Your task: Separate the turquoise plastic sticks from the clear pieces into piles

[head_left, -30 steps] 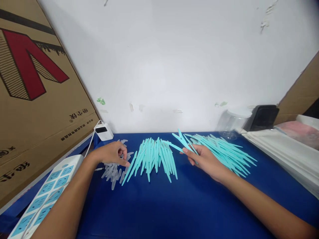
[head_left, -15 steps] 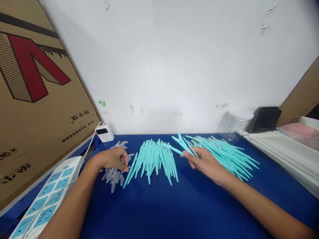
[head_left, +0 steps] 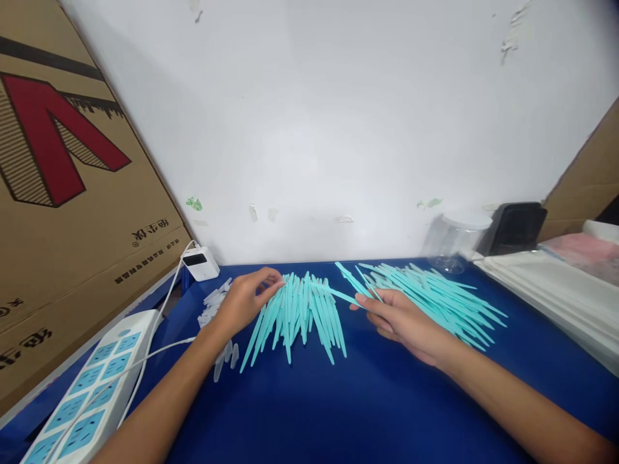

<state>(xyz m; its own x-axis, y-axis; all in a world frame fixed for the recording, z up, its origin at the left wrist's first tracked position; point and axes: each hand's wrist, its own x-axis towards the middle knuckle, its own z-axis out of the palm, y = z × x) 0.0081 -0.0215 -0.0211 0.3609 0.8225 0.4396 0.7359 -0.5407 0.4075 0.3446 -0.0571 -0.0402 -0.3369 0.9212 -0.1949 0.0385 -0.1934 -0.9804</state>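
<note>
My right hand (head_left: pixel 394 316) is closed around several slim turquoise sticks (head_left: pixel 352 278), shaped like eyebrow razors. One of them (head_left: pixel 338 294) points left from between thumb and fingers, over the middle pile. My left hand (head_left: pixel 254 293) is pinched at the upper left of that middle pile of turquoise sticks (head_left: pixel 300 316); whatever is between its fingertips is too small to make out. Partly hidden behind my left wrist lies a heap of small translucent caps (head_left: pixel 213 306). Beyond my right hand a second pile of turquoise sticks (head_left: pixel 440 303) fans out, with translucent pieces at its far ends.
A white power strip (head_left: pixel 91 386) with cables runs along the left, near a small white device (head_left: pixel 200 263). Behind it leans a large cardboard box (head_left: pixel 87 225). At the back right stand a clear jar (head_left: pixel 452 241) and a black object (head_left: pixel 517 227), beside white stacked sheets (head_left: pixel 546 290).
My left hand has moved up and right, from the translucent caps to the top of the middle pile. My right hand still holds its sticks, turned slightly. The camera view has shifted a little.
</note>
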